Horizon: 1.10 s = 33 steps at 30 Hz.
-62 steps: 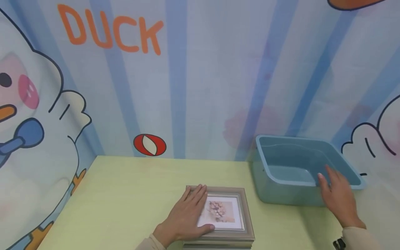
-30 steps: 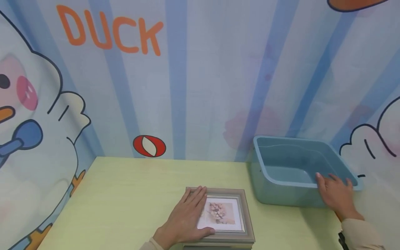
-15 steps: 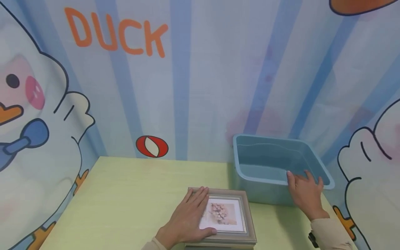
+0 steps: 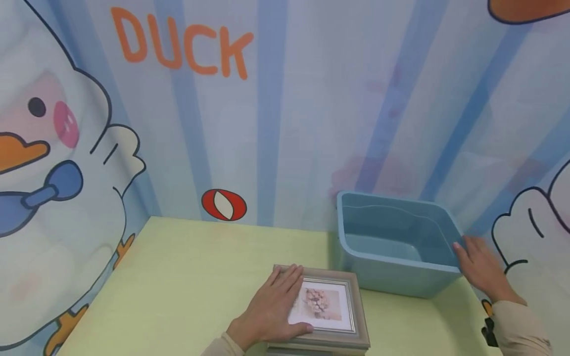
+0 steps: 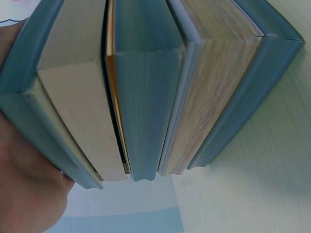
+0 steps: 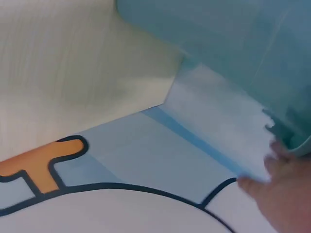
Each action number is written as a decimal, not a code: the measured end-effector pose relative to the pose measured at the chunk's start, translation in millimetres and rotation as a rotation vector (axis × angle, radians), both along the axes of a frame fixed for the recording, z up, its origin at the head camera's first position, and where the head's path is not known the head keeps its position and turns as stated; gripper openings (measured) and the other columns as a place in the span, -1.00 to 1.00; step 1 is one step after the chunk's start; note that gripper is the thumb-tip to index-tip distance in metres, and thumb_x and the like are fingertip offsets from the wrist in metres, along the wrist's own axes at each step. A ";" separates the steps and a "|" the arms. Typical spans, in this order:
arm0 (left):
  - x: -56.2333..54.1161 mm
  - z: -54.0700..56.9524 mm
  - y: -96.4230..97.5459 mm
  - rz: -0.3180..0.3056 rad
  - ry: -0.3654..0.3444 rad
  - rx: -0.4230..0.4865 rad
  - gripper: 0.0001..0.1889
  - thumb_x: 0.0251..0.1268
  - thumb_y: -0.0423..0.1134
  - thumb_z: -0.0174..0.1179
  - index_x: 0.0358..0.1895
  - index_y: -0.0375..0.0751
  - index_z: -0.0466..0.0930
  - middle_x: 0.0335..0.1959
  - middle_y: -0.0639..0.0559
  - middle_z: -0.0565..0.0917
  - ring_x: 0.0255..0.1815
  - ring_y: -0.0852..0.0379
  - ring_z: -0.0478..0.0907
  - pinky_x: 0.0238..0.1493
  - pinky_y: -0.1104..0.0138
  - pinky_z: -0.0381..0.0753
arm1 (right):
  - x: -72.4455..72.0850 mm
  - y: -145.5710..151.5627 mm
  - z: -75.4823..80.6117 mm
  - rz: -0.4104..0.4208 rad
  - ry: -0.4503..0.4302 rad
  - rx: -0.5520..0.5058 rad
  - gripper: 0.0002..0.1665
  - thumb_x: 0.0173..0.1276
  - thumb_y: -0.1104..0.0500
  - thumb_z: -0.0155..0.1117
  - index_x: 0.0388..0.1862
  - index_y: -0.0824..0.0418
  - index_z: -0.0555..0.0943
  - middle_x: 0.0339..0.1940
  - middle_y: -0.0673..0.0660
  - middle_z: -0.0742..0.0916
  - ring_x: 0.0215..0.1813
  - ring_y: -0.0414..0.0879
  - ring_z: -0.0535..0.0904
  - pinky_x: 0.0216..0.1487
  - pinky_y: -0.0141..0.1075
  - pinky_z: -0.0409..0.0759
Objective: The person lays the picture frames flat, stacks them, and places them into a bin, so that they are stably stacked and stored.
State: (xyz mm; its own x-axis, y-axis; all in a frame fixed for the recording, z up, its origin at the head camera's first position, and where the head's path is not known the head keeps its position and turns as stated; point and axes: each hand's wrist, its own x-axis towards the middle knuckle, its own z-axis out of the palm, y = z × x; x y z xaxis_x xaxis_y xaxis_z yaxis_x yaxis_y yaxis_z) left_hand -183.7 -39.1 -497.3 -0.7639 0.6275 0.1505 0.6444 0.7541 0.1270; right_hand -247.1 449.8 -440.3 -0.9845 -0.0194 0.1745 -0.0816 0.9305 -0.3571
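Note:
My left hand (image 4: 269, 309) lies with its fingers straight on the top picture frame (image 4: 362, 316), which holds a flower print behind a silvery border. Below it are more frames in a stack; the left wrist view shows their blue, cream and wood-toned edges (image 5: 146, 111), with part of the left hand (image 5: 29, 179) at the side. At the right end of a blue plastic bin (image 4: 396, 279), my right hand (image 4: 485, 269) has its extended fingers against the outer wall by the rim. In the right wrist view the right hand (image 6: 286, 189) is blurred beside the bin's rim.
The pale yellow table (image 4: 187, 287) ends close to the right of the bin. Behind it hangs a striped blue backdrop (image 4: 307, 123) with cartoon ducks. The bin stands near the backdrop, just behind and right of the stacked frames.
The bin has slid left toward the frames. My right hand has gone from the bin's front rim to its right end. My left hand has stayed on the top frame.

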 end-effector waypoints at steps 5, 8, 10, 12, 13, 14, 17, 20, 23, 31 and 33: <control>-1.3 2.3 -0.3 0.011 -0.006 -0.006 0.08 0.20 0.57 -0.14 0.56 -0.23 0.12 0.63 -0.05 0.10 0.66 0.05 -0.01 0.66 0.03 -0.03 | -5.1 8.1 0.2 0.070 -0.094 -0.102 -0.20 0.68 -0.03 -0.47 0.53 0.60 -0.23 0.53 0.66 -0.13 0.53 0.59 -0.29 0.41 0.52 -0.17; -1.6 2.6 0.3 0.016 -0.013 -0.014 0.08 0.20 0.57 -0.15 0.57 -0.21 0.10 0.64 -0.03 0.08 0.66 0.06 -0.03 0.66 0.06 -0.06 | -2.8 4.9 -1.9 0.087 -0.051 -0.121 -0.26 0.67 0.06 -0.46 0.53 0.60 -0.22 0.55 0.62 -0.14 0.56 0.54 -0.33 0.48 0.46 -0.28; -1.8 1.9 0.6 0.019 -0.018 -0.018 0.08 0.20 0.57 -0.15 0.57 -0.21 0.11 0.64 -0.02 0.08 0.66 0.08 -0.04 0.67 0.07 -0.07 | 0.3 2.1 -4.4 0.106 -0.021 -0.131 -0.29 0.67 0.12 -0.45 0.52 0.62 -0.20 0.54 0.63 -0.12 0.56 0.53 -0.33 0.52 0.41 -0.33; -1.5 1.5 0.7 0.017 -0.016 -0.018 0.08 0.20 0.57 -0.14 0.57 -0.21 0.11 0.64 -0.02 0.08 0.66 0.08 -0.03 0.67 0.07 -0.07 | 3.5 -1.0 -7.2 0.130 0.006 -0.138 -0.31 0.66 0.15 -0.43 0.51 0.64 -0.19 0.54 0.64 -0.11 0.57 0.52 -0.34 0.54 0.38 -0.37; -1.2 1.4 0.7 0.017 -0.019 -0.016 0.08 0.19 0.57 -0.14 0.57 -0.21 0.11 0.64 -0.02 0.08 0.66 0.08 -0.03 0.67 0.07 -0.07 | 4.9 -3.2 -9.0 0.141 0.020 -0.133 -0.31 0.66 0.16 -0.42 0.50 0.65 -0.18 0.53 0.65 -0.10 0.57 0.53 -0.33 0.54 0.37 -0.37; -1.0 1.5 0.7 0.015 -0.019 -0.013 0.08 0.19 0.57 -0.13 0.57 -0.22 0.11 0.64 -0.03 0.08 0.66 0.08 -0.03 0.67 0.07 -0.07 | 6.0 -5.7 -10.7 0.153 0.029 -0.127 -0.31 0.67 0.16 -0.41 0.50 0.66 -0.18 0.53 0.66 -0.09 0.56 0.53 -0.32 0.54 0.37 -0.37; -0.4 1.8 0.5 0.009 -0.017 -0.004 0.09 0.19 0.56 -0.12 0.57 -0.23 0.10 0.64 -0.04 0.09 0.66 0.07 -0.02 0.66 0.05 -0.07 | 7.0 -14.5 -14.5 0.185 0.049 -0.105 -0.31 0.67 0.16 -0.39 0.50 0.66 -0.16 0.53 0.67 -0.06 0.57 0.53 -0.30 0.54 0.37 -0.36; -0.2 1.8 0.3 0.008 -0.018 -0.004 0.09 0.20 0.56 -0.13 0.57 -0.23 0.09 0.64 -0.04 0.08 0.66 0.07 -0.03 0.66 0.05 -0.07 | 5.3 -25.9 -16.3 0.207 0.066 -0.070 -0.32 0.67 0.17 -0.37 0.51 0.65 -0.13 0.53 0.67 -0.02 0.58 0.51 -0.28 0.56 0.34 -0.34; -0.2 1.4 0.2 0.012 -0.023 -0.007 0.08 0.20 0.56 -0.14 0.57 -0.22 0.09 0.64 -0.04 0.09 0.66 0.08 -0.03 0.67 0.06 -0.07 | 3.7 -38.9 -15.4 0.208 0.064 -0.055 -0.31 0.67 0.16 -0.35 0.51 0.64 -0.12 0.53 0.65 -0.01 0.59 0.49 -0.27 0.55 0.36 -0.28; 0.1 0.0 -0.1 0.007 -0.016 -0.011 0.08 0.20 0.57 -0.15 0.57 -0.23 0.11 0.63 -0.07 0.11 0.66 0.07 -0.01 0.66 0.07 -0.06 | 1.6 -75.1 -10.5 0.200 0.003 -0.091 -0.27 0.68 0.06 -0.40 0.50 0.66 -0.09 0.56 0.62 -0.06 0.58 0.52 -0.25 0.42 0.47 -0.07; 0.1 -0.1 -0.3 0.003 -0.004 -0.007 0.08 0.20 0.56 -0.14 0.56 -0.24 0.12 0.63 -0.08 0.12 0.66 0.06 0.00 0.66 0.06 -0.05 | 1.1 -83.3 -10.5 0.199 -0.001 -0.094 -0.27 0.68 0.07 -0.40 0.49 0.67 -0.09 0.56 0.62 -0.06 0.58 0.51 -0.25 0.43 0.46 -0.07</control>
